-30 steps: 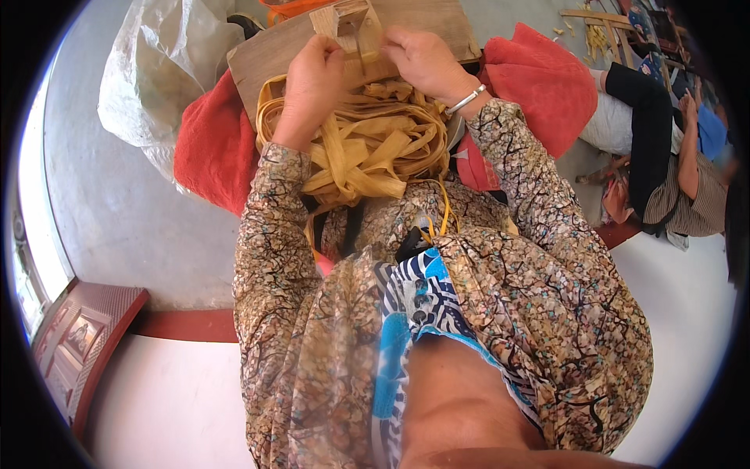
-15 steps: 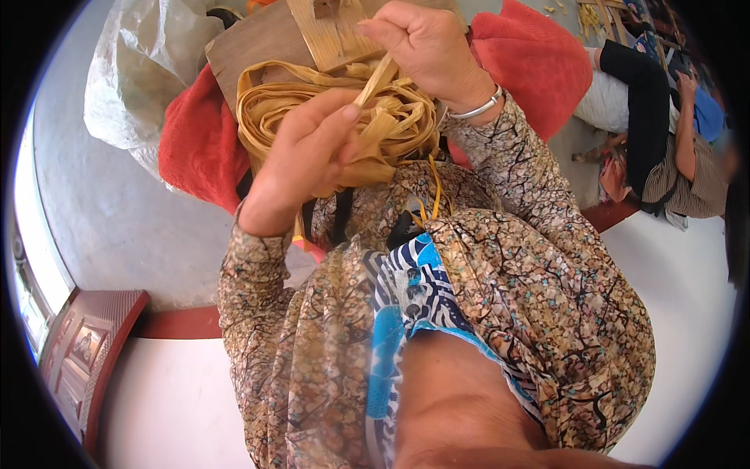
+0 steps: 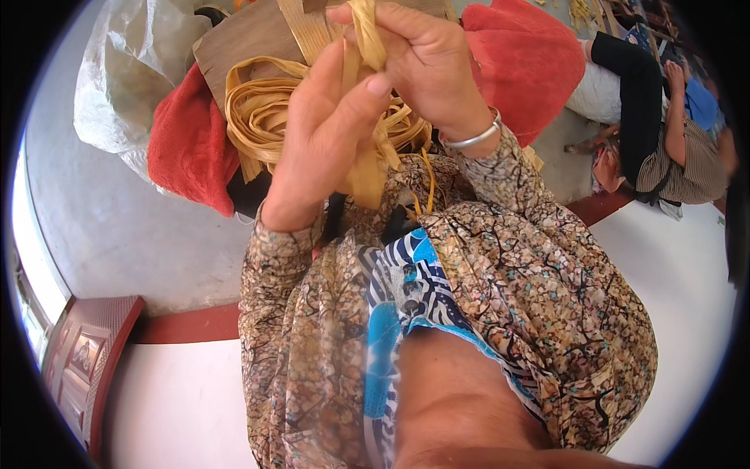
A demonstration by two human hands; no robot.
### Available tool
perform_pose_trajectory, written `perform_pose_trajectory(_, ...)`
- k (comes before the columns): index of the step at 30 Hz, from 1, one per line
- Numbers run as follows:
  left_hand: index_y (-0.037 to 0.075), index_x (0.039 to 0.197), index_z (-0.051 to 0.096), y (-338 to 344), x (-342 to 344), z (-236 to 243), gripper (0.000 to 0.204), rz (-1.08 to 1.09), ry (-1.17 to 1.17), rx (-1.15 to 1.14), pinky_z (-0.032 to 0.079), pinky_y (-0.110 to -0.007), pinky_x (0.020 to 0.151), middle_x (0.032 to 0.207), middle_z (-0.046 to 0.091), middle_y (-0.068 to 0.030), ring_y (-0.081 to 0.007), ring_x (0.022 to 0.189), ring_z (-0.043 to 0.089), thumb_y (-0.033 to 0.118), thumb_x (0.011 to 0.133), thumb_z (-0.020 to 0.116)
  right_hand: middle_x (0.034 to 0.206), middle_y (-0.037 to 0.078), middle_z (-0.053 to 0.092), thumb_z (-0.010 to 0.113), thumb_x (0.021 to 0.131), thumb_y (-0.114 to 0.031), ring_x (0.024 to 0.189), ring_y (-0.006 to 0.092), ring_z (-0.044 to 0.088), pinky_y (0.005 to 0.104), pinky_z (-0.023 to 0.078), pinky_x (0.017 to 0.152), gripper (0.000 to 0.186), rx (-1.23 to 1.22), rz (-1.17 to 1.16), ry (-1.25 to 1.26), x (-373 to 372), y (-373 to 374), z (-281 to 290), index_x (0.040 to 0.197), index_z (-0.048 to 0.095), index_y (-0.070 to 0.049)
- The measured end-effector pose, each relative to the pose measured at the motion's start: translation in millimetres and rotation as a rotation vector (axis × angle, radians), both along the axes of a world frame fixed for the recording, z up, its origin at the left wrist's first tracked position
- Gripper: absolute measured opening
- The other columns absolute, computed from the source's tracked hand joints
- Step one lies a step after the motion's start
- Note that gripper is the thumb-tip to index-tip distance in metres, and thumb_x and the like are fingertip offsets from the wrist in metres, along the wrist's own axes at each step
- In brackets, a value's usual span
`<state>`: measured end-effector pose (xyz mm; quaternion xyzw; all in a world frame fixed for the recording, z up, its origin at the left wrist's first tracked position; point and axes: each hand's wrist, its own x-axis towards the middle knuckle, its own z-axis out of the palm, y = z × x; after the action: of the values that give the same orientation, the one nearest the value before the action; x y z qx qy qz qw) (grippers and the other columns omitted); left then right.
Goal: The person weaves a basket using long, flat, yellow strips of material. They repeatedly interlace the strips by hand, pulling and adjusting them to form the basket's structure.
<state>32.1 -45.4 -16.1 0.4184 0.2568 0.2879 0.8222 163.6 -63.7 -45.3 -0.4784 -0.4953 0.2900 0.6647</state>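
A flat straw-coloured strip [image 3: 366, 35] runs between my two hands, folded over at the top. My right hand [image 3: 433, 70], with a silver bangle at its wrist, pinches it between thumb and fingers. Just left and lower, my left hand [image 3: 316, 137] holds the same strip between thumb and fingers; part of that grip is hidden. A length of strip hangs below the left hand toward my lap. Behind the hands lies a loose coil [image 3: 258, 117] of the same strip, partly covered by them, on a wooden board [image 3: 250, 39].
Red cloths [image 3: 187, 144] drape at the board's left and right. A whitish plastic sack [image 3: 129, 86] stands at the far left. Another person [image 3: 672, 156] sits at the far right. A carved wooden piece [image 3: 86, 367] is at the lower left.
Both hands have come closer together, and my left hand has risen. The strip, stretched slantwise between them before, is now folded near the right fingertips. The view has shifted slightly.
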Motion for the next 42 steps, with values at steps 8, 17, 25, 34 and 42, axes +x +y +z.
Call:
perform_pose_trajectory(8,0.003,0.109,0.058,15.4,1.4,-58.2,0.018,-0.048,0.471,0.463,0.043,-0.026,0.055,0.079,0.059,-0.0042,-0.0082,0.063,0.053,0.011,0.093,0.058,0.073,0.008,0.064,0.062,0.091,-0.032,0.063,0.0237,0.063,0.0288,0.047,0.055,0.02,-0.214,-0.167,-0.917,38.0,-10.5,-29.1,0.094,0.07,-0.014)
perform_pose_trajectory(17,0.004,0.119,0.059,6.6,0.4,-85.8,0.034,0.263,0.501,1.3,0.053,-0.033,0.068,0.099,0.065,-0.0141,-0.0302,0.082,0.066,0.002,0.085,0.061,0.106,0.002,0.065,0.058,0.096,-0.021,0.096,0.0092,0.058,0.0234,0.046,0.086,0.027,-0.669,0.438,0.835,21.5,-35.1,-59.9,0.111,0.064,0.001)
perform_pose_trajectory(25,-0.002,0.112,0.06,13.0,13.5,-45.4,0.024,0.174,0.623,1.115,0.051,-0.033,0.069,0.098,0.064,-0.017,-0.0265,0.084,0.064,0.011,0.092,0.056,0.102,0.003,0.066,0.056,0.095,-0.012,0.094,0.0149,0.061,0.0297,0.049,0.084,0.02,-0.327,0.175,0.156,17.7,-22.1,-48.5,0.107,0.064,0.001)
perform_pose_trajectory(34,0.002,0.099,0.062,-8.0,-15.6,-59.4,0.025,-0.012,0.246,-0.045,0.028,-0.018,0.046,0.064,0.045,0.006,-0.0008,0.052,0.036,0.023,0.101,0.049,0.099,0.004,0.06,0.056,0.092,-0.002,0.089,0.0147,0.058,0.0265,0.047,0.08,0.012,-0.19,0.008,0.094,24.5,-17.6,-40.8,0.093,0.068,0.001)
perform_pose_trajectory(42,0.005,0.095,0.063,-3.8,-45.7,-69.5,0.01,0.173,0.718,1.239,0.048,-0.038,0.055,0.074,0.06,-0.0117,-0.0308,0.063,0.06,0.011,0.087,0.062,0.11,0.004,0.061,0.056,0.097,-0.014,0.093,0.0109,0.057,0.023,0.048,0.081,0.021,-0.307,0.232,-0.046,62.9,-15.2,-15.1,0.112,0.062,0.001)
